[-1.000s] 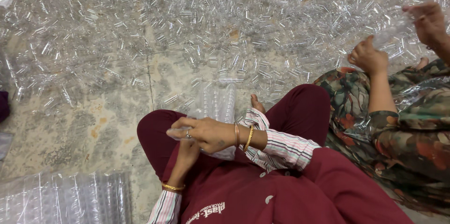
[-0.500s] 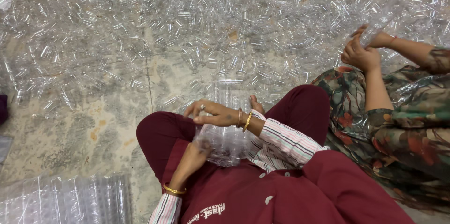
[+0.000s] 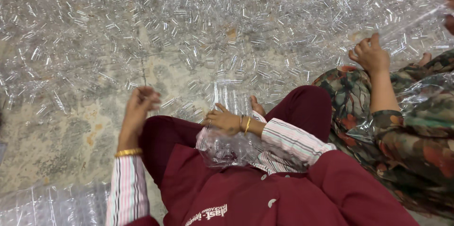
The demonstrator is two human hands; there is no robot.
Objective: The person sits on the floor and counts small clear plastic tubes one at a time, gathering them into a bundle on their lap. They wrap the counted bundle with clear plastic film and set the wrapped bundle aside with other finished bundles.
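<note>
To my right a co-worker's hand (image 3: 370,54) hovers over the far spread, their patterned sleeve (image 3: 416,141) beside my knee. A second clear sheet (image 3: 52,204) lies near left on the mottled concrete floor (image 3: 61,136). My maroon trousers (image 3: 302,107) fold under me.

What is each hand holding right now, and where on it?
The right hand presses the top of a clear plastic bag of small clear pieces in the lap. The left hand is raised; any hold cannot be told.

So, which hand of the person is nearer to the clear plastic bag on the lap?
The right. The right hand rests on top of the clear plastic bag on the lap. The left hand is raised apart from it, out to the left over the floor.
</note>
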